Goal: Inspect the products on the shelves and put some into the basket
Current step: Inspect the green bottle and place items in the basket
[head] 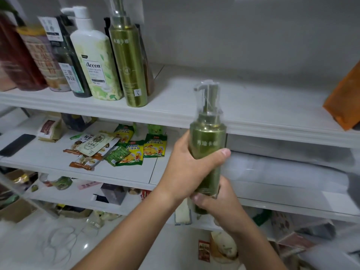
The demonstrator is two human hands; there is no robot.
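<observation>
a small shop: white shelves (175, 112) with toiletry bottles (97, 63) above, loose seasoning packets (136, 151) below

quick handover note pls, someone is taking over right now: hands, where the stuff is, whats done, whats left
Left hand: grip around the middle of the green pump bottle, thumb across its front.
Right hand: grip around the bottle's base.
The bottle is upright, off the shelf, in front of the top shelf edge. A matching green pump bottle stands on the top shelf beside the Accen body wash. Seasoning packets lie on the shelf below.
Done: one bottle picked up for inspection.
Left: put it in the basket, which is not in view.
</observation>
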